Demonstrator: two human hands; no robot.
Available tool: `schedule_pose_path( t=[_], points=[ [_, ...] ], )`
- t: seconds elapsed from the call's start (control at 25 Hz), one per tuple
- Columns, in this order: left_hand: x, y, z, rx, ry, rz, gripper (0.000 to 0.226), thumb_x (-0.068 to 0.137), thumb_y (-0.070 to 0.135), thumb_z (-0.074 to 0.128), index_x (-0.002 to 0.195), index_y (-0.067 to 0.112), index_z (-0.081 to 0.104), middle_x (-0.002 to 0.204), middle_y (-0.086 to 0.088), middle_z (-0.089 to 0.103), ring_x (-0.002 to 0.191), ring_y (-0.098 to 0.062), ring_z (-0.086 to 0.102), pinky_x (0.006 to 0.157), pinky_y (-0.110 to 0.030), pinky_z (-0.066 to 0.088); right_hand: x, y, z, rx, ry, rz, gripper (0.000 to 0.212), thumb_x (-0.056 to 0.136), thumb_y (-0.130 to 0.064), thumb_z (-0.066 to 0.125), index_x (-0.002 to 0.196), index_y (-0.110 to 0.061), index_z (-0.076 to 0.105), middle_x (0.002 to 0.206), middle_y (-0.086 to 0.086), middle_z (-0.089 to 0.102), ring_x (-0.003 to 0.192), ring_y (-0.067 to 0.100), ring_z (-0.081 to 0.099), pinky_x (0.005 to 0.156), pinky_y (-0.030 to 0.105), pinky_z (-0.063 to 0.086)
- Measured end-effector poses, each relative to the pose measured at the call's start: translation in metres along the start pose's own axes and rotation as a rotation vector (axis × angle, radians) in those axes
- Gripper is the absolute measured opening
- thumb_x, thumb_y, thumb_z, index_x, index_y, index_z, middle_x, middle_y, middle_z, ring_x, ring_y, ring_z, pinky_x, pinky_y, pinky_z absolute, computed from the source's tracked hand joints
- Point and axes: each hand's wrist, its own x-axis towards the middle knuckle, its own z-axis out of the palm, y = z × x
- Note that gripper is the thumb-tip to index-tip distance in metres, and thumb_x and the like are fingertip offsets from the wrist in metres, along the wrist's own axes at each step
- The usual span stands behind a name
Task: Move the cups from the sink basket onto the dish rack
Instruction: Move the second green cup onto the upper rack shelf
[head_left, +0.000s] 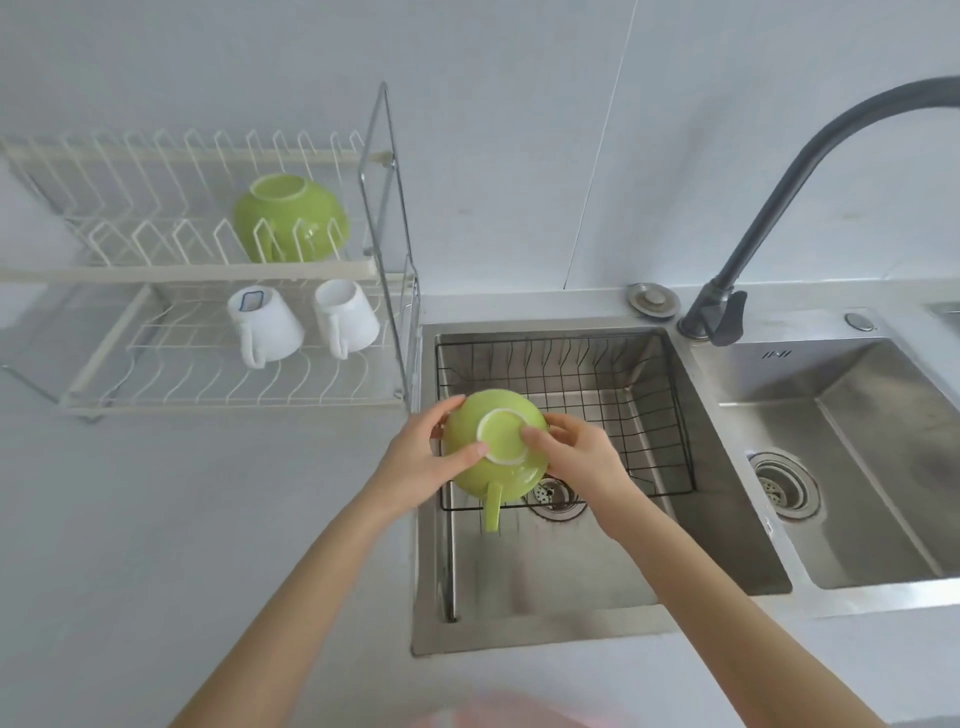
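Note:
A green cup (493, 457) is upside down, base toward me and handle pointing down, held over the left edge of the black wire sink basket (613, 384). My left hand (431, 457) grips its left side and my right hand (576, 452) its right side. The basket shows no other cup inside. On the white dish rack (208, 384), another green cup (288, 218) sits inverted on the upper tier. Two white mugs (265, 325) (345, 317) stand inverted on the lower tier.
The basket sits in the left steel sink bowl (519, 582); a second bowl (857, 467) lies to the right. A dark faucet (769, 208) arches over them. A metal frame (387, 234) bounds the rack's right end. White counter (182, 519) lies in front of the rack.

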Motion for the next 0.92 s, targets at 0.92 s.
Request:
schedule_pose_path(
  t=[0.92],
  points=[
    [-0.108,-0.007,-0.196,-0.01,0.121,0.248,0.065,0.071,0.037,0.071,0.129,0.031,0.044,0.121,0.019,0.049,0.099,-0.006,0.057,0.071,-0.012,0.043,-0.117,-0.109,0.139,-0.186,-0.027,-0.469,0.083,0.07,-0.026,0.076,0.141,-0.025,0.034,0.116,-0.013,0.05,0.103,0.009,0.053,0.081,0.018,0.043]
  ],
)
